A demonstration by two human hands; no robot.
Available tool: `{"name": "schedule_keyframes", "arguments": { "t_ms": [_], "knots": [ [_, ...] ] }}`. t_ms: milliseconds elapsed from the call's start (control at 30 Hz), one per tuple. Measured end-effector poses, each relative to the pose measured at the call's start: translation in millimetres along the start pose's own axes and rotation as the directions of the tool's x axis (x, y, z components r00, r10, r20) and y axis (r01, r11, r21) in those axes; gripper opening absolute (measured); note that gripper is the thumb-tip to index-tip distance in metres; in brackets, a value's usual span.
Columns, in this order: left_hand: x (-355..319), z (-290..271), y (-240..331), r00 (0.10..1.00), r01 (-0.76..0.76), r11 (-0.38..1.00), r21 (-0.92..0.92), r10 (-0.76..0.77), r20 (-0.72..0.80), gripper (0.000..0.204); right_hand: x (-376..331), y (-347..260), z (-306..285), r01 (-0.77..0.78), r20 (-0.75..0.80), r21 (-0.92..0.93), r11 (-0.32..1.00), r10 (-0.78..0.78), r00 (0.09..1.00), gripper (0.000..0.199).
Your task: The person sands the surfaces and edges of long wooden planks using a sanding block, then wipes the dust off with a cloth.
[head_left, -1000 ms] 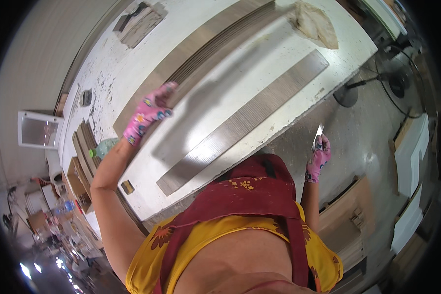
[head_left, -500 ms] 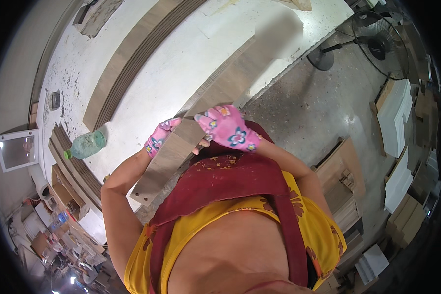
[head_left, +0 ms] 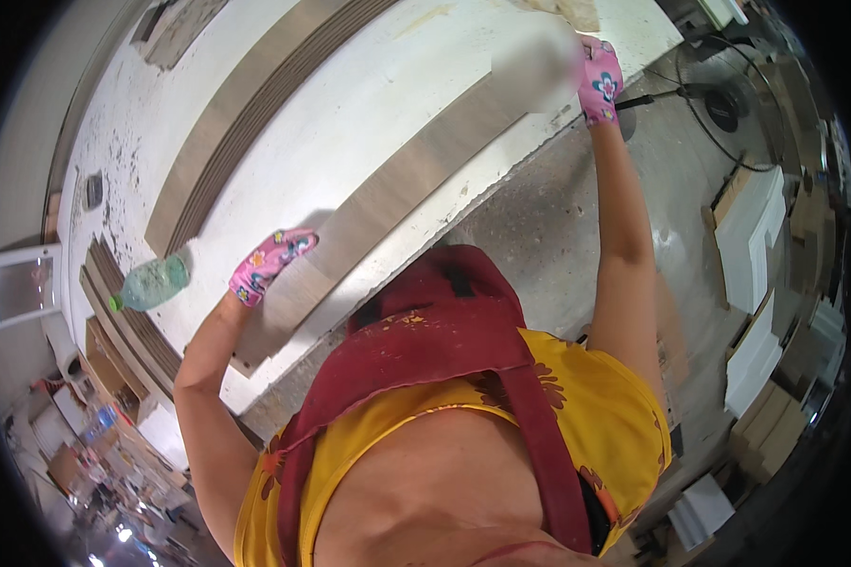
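Head view: a person in pink flowered gloves spans a long grey-brown plank [head_left: 416,184] lying along the white tabletop [head_left: 350,113]. Left hand [head_left: 267,262] presses flat, fingers extended, on its near end; right hand [head_left: 599,80] curls closed over the far end. Just beyond the left fingers lies a green bottle [head_left: 151,283].

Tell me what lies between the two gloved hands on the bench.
In the head view, the long grey-brown plank spans the gap between the left hand and the right hand, lying on the white bench.
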State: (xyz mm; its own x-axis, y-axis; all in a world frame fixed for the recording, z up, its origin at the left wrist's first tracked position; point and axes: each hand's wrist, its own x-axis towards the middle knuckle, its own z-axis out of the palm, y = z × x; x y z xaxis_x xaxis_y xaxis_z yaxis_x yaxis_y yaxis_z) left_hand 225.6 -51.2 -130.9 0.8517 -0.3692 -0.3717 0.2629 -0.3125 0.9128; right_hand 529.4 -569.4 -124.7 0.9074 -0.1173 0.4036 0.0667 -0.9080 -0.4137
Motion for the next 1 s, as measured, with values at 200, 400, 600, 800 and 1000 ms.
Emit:
{"name": "schedule_keyframes", "arguments": {
  "t_ms": [200,400,600,800,1000],
  "knots": [
    [8.8,24.0,55.9,0.884,0.403,0.890,-0.212,-0.438,-0.160,0.039,-32.4,32.9,78.8,0.133,0.097,0.054,0.990,-0.138,0.986,0.022],
    [8.4,31.1,55.0,0.898,0.376,0.918,-0.124,-0.394,-0.195,0.032,-190.7,-143.6,47.6,0.791,0.362,-0.208,0.575,-0.706,0.609,0.013],
    [1.6,37.5,55.8,0.881,0.364,0.899,-0.244,-0.417,-0.224,0.034,-93.5,-80.3,28.4,0.600,0.461,-0.213,0.771,-0.462,0.757,0.022],
    [1.8,39.2,45.0,0.889,0.277,0.922,-0.270,-0.352,-0.292,0.041,3.8,16.4,1.6,-0.036,0.042,-0.130,0.991,0.042,0.998,0.025],
    [-15.2,58.9,66.3,0.908,0.018,0.719,0.695,0.279,-0.313,0.067,-27.8,-8.8,16.3,0.022,-0.013,-0.106,0.994,-0.024,1.000,0.024]
  ]
}}
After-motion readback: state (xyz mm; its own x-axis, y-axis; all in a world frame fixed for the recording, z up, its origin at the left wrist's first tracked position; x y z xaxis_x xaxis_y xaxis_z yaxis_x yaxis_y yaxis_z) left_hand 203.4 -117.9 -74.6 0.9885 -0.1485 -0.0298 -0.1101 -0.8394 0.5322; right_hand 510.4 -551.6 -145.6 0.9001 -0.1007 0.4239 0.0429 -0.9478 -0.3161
